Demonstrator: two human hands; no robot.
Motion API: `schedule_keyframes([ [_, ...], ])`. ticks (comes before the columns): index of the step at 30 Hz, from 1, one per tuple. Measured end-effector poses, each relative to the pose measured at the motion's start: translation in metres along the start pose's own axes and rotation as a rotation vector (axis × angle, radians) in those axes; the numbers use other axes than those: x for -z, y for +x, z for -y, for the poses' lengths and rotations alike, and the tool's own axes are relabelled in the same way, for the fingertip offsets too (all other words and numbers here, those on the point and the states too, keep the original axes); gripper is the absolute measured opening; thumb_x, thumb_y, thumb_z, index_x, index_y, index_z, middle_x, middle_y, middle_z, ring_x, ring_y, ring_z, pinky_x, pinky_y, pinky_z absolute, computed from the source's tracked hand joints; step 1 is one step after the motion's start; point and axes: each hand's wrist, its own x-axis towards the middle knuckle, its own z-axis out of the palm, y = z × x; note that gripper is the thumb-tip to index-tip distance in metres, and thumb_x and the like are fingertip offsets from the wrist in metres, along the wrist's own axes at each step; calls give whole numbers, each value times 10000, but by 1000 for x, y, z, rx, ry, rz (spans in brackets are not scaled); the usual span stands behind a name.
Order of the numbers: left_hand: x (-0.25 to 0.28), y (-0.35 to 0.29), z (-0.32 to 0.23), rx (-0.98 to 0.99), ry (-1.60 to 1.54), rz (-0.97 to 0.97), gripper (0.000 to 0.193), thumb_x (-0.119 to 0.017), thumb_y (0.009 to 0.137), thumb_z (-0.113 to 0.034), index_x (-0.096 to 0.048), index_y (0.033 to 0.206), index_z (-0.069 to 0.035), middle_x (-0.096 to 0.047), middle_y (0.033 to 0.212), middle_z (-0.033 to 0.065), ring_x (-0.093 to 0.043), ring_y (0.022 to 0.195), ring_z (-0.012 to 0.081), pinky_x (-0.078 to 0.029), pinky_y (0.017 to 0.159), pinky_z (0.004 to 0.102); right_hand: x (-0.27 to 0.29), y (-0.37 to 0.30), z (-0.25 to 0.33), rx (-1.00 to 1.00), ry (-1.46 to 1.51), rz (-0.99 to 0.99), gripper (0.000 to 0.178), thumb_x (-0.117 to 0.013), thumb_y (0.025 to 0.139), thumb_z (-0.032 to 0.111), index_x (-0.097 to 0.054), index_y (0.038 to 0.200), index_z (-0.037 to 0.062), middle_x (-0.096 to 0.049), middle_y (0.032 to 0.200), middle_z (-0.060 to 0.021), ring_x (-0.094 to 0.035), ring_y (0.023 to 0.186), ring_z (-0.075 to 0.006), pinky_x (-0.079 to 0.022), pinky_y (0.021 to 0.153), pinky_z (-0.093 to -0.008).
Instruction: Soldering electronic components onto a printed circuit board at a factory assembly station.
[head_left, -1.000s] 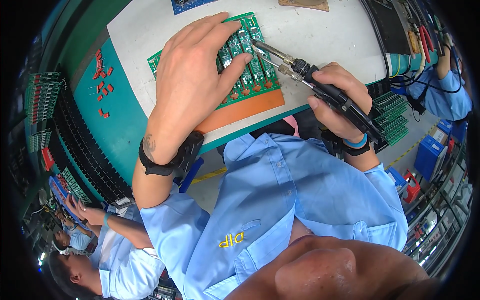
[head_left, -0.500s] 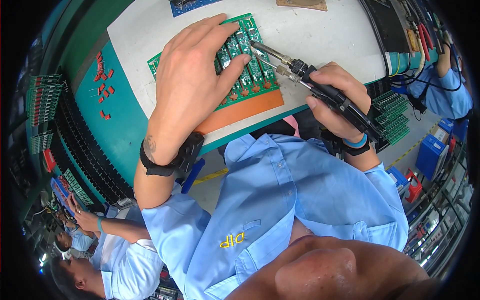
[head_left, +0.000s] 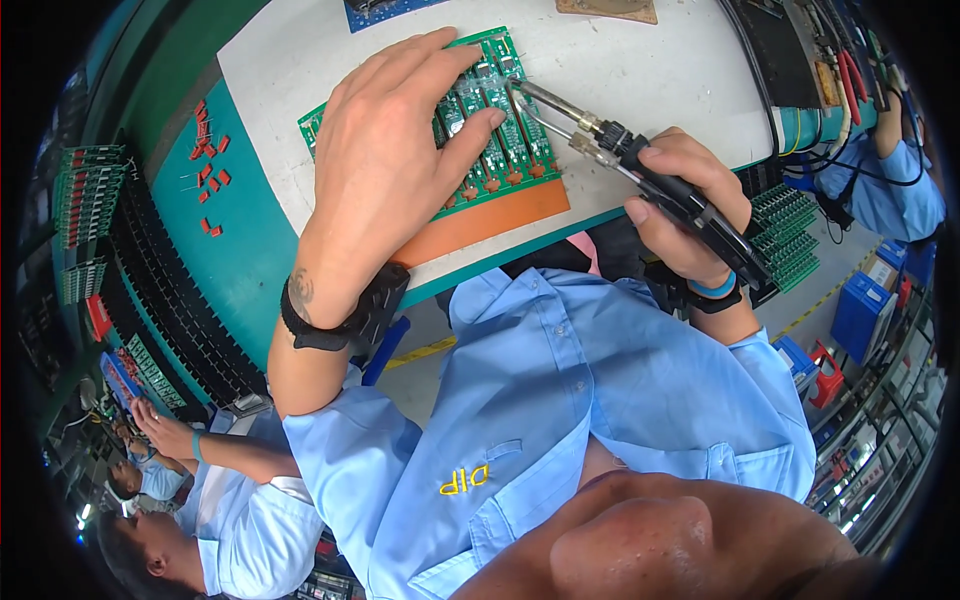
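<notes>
My left hand (head_left: pixel 385 140) lies flat with fingers stretched across a green circuit board panel (head_left: pixel 510 130), its thumb apart and resting on the panel. Beneath the palm, part of the panel is hidden. My right hand (head_left: pixel 705 175) is closed around the black handle of a soldering iron (head_left: pixel 615 140), which has a thin metal feed tube beside its tip. That tip points left and reaches the panel's upper right part; whether it touches a joint is too small to tell. An orange-brown board (head_left: pixel 510 215) shows along the panel's near edge.
A white sheet (head_left: pixel 620 60) covers the green bench. Loose red components (head_left: pixel 208 180) lie at left, beside a black track (head_left: pixel 175 290). Stacked circuit boards (head_left: pixel 785 230) stand at right, near cables and red-handled pliers (head_left: pixel 855 75). Another person (head_left: pixel 250 540) works at lower left.
The soldering iron and my right hand have shifted slightly to the right, with the tip a little farther up the panel. My left hand stays on the panel.
</notes>
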Motion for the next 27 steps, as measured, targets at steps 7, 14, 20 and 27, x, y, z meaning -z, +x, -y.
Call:
schedule_keyframes([
  [7,4,-2,-1,-3,-8,-4,411,-825,863,-187,-718,1231,-37,-694,1346,158,-658,1214,361,-527,1037,442,7,1,-8,-44,-40,-338,446,-808,807,-28,-658,1227,-47,-702,1025,-149,-687,874,-214,-540,785,-305],
  [14,4,-3,-2,-11,-7,-4,406,-827,862,-188,-720,1223,-34,-698,1337,162,-663,1206,362,-531,1033,442,11,-1,0,87,-42,-227,452,-823,792,-15,-669,1215,-49,-703,1012,-145,-681,863,-217,-531,769,-314],
  [20,3,-6,-1,-6,-10,-21,405,-826,862,-185,-721,1224,-35,-700,1333,157,-663,1205,364,-531,1032,443,1,3,9,36,-15,26,411,-819,767,-19,-687,1153,-60,-702,919,-158,-671,814,-249,-523,728,-338],
  [27,1,-6,2,0,-9,-17,409,-826,862,-183,-721,1228,-36,-699,1337,151,-662,1205,365,-530,1033,444,-5,5,2,-18,-18,27,386,-816,786,11,-671,1131,-87,-682,912,-179,-641,791,-269,-506,717,-360],
])
